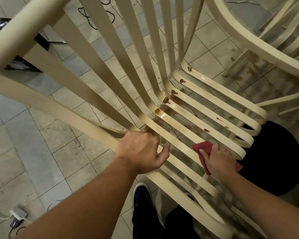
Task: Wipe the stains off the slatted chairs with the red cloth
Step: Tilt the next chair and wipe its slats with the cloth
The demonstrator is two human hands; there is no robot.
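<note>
Grips a side slat of the chair (21,35) with the left hand (140,149), fingers curled under. Holds the red cloth (203,149) against the front seat slats under the bent fingers of the right hand (217,159). Leaves brown stains (166,100), seemingly wet, further back at the bend. Risks smearing drips along slats or onto the floor (41,152).

Indoor room, tiled floor (24,135), loose cables (89,17)

2 cream slatted chairs stand side by side, the nearer chair (24,28) and the farther chair (248,40). Brown stains (166,100) pool along the nearer seat's bend into the back, with smaller spots (206,130) toward its front edge. The red cloth (203,148) lies crumpled on a seat slat there.
</note>
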